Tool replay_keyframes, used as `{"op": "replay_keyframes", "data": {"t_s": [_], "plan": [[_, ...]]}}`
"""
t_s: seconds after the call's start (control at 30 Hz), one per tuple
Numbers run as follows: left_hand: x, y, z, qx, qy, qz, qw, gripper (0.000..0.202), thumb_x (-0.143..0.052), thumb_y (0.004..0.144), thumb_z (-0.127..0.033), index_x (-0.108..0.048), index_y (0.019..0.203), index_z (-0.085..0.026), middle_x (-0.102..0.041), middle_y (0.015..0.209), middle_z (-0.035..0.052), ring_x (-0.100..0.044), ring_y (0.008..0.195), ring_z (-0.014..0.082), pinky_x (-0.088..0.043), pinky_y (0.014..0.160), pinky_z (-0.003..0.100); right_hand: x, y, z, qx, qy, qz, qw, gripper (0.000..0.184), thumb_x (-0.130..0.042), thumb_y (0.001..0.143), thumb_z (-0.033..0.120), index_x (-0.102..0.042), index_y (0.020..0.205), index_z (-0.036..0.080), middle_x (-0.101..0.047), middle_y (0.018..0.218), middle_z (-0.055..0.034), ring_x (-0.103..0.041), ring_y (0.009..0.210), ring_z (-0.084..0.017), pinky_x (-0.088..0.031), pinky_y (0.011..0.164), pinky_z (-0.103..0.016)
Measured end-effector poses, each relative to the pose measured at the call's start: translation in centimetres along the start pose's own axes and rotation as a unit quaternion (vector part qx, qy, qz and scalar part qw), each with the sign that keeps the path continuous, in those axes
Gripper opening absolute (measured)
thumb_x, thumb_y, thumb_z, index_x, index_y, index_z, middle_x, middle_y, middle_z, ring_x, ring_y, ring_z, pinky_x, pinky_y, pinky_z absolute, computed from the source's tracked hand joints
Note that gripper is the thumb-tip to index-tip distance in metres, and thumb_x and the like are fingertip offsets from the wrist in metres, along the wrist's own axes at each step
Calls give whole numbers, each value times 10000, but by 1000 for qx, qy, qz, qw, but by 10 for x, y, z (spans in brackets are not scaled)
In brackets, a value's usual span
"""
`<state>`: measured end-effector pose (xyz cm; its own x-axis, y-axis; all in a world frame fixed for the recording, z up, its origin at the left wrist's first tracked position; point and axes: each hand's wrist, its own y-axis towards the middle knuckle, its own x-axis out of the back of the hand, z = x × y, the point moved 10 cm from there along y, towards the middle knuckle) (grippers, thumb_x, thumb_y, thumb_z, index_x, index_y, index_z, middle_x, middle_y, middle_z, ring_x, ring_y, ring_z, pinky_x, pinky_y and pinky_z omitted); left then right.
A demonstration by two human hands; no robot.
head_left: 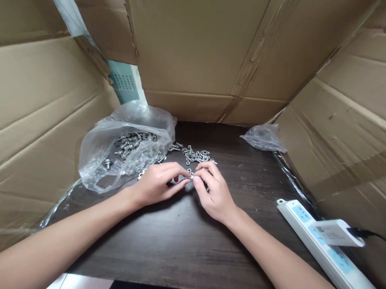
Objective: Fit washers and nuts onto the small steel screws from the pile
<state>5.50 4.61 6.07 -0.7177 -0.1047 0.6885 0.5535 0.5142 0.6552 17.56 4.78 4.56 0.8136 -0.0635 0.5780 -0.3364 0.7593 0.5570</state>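
- From where I stand, I see two bare hands meeting over a dark wooden table [160, 251], both forearms reaching in from the near edge.
- The left hand [159, 181] has its thumb and forefinger pinched together on a small metal piece [191, 177]; the other fingers curl above.
- The right hand [214, 193] closes its thumb and forefinger on the same piece from the other side, so both grips clamp it between them, low over the tabletop. It is too small for me to tell its exact shape.
- Just beyond the fingertips lies a single nut [189, 171], and behind it a loose pile of nuts and washers [197, 155].
- A few bolts [176, 147] lie between that pile and a large clear plastic bag [90, 149], which slumps open beyond the left hand with a heap of metal screws [132, 144] inside.
- A smaller clear bag [265, 138] sits crumpled at the far right.
- Near the right forearm runs a white power strip [332, 254], with a white adapter [333, 232] and a black cable [377, 236] over it.
- Cardboard walls [201, 53] close in the left, back and right.
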Motion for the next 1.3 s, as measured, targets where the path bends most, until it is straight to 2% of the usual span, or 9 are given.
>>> {"op": "replay_keyframes", "data": {"t_s": [0.07, 0.23, 0.53, 0.63, 0.83, 0.9, 1.07, 1.23, 1.3], "plan": [[0, 0, 1, 3, 4, -1, 1000, 120, -616, 983, -233, -694, 995, -143, -714, 816, 28, -630, 649, 109, -512, 587, 207, 0, 0, 1, 6, 3, -3, 1000, 79, -515, 956, 161, -577, 976, 206, -554, 1081, -90, -595, 951, -213, -522, 840, -381], [0, -1, 1, 2, 1, -5, 1000, 102, -623, 973, -214, -691, 985, -139, -707, 806, 28, -629, 649, 110, -516, 591, 208, 3, -1, 4, 9, 4, -20, 1000, 289, -570, 826, 116, -536, 1099, 206, -550, 1138, -106, -587, 1027, -253, -531, 855, -412], [0, 0, -1, -2, -2, -2, 1000, 114, -607, 986, -224, -689, 1005, -146, -722, 826, 32, -640, 657, 110, -517, 583, 202, -1, 0, 2, 4, 10, -3, 1000, 69, -521, 951, 174, -584, 951, 203, -581, 1026, -81, -594, 948, -218, -513, 825, -372], [0, 0, -2, -7, -6, -4, 1000, 110, -608, 987, -223, -685, 1003, -145, -730, 844, 35, -643, 660, 107, -519, 582, 198, -3, 0, -3, -13, 5, 10, 1000, 199, -460, 1013, 217, -582, 856, 204, -586, 958, -70, -589, 901, -211, -496, 806, -372], [0, 0, -1, -5, -2, -6, 1000, 99, -619, 979, -213, -683, 992, -140, -718, 826, 31, -635, 654, 108, -519, 585, 202, -1, 0, -1, -10, 23, 15, 1000, 82, -513, 948, 190, -573, 1002, 206, -594, 1018, -77, -595, 933, -221, -504, 804, -374], [0, 0, -2, -8, -5, -6, 1000, 103, -613, 982, -216, -684, 995, -142, -723, 831, 31, -638, 653, 108, -518, 583, 201, -1, 0, 1, -2, 24, 11, 1000, 70, -503, 950, 177, -567, 952, 206, -589, 1001, -76, -591, 922, -215, -502, 796, -368], [1, 1, -4, -15, -8, -5, 1000, 107, -610, 987, -224, -683, 996, -146, -733, 843, 36, -638, 652, 108, -516, 582, 200, -4, 0, -2, -12, 21, 17, 1000, 236, -418, 1024, 209, -533, 818, 208, -571, 937, -68, -573, 870, -200, -482, 783, -364], [3, 0, -2, -12, 3, -12, 1000, 97, -611, 984, -221, -678, 990, -151, -724, 824, 30, -643, 652, 110, -511, 580, 200, -5, -1, -2, -13, 27, 25, 999, 40, -502, 965, 197, -541, 962, 204, -578, 993, -73, -578, 913, -212, -488, 793, -364], [2, 0, -1, -9, 1, -10, 1000, 100, -610, 984, -222, -678, 991, -150, -722, 827, 31, -644, 656, 110, -513, 583, 199, -5, -1, -1, -6, 28, 25, 999, 36, -504, 957, 185, -535, 968, 201, -575, 993, -73, -577, 912, -212, -489, 791, -361]]}}
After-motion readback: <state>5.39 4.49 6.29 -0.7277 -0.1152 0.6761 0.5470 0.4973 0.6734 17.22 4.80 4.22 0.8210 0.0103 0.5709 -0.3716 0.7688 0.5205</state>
